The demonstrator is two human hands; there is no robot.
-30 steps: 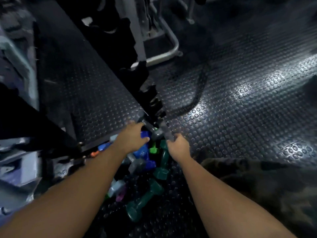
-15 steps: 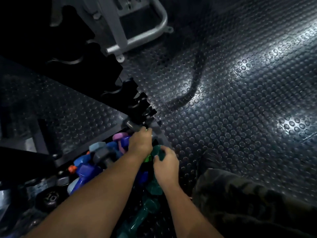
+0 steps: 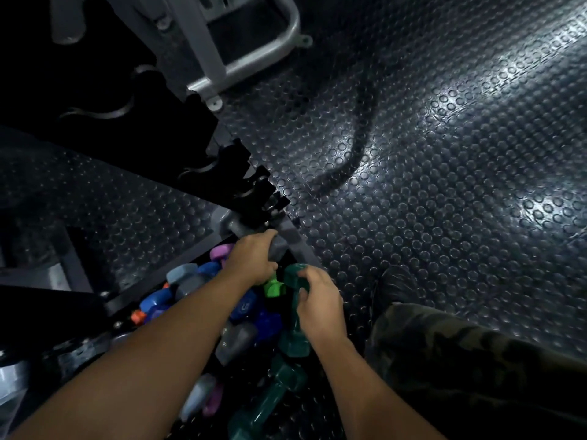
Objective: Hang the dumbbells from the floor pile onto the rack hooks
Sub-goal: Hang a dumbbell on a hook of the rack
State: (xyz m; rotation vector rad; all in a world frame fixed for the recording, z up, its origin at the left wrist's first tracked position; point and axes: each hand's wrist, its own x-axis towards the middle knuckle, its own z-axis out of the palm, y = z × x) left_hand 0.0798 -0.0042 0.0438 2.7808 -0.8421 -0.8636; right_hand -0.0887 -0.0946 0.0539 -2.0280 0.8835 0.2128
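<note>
A pile of small coloured dumbbells [image 3: 247, 315] lies on the floor beneath the black rack [image 3: 203, 147], whose row of hooks [image 3: 251, 188] runs down toward the pile. My left hand [image 3: 254, 258] grips a grey dumbbell [image 3: 241, 228] just below the lowest hooks. My right hand [image 3: 317, 300] holds a dark green dumbbell [image 3: 295, 312] by its handle, upright at the right edge of the pile. Between the hands shows a bright green dumbbell [image 3: 273, 287]. Blue, purple, grey and teal ones lie around my forearms.
A studded black rubber floor [image 3: 428, 201] spreads to the right. A grey metal machine frame [image 3: 254, 61] stands at the top. My camouflage trouser leg [image 3: 460, 360] and shoe [image 3: 394, 287] are at the lower right. More grey equipment sits at the left edge.
The view has tipped down and closer to the pile. My left hand has moved up onto the grey dumbbell near the hooks, and my right hand has closed round the dark green dumbbell.
</note>
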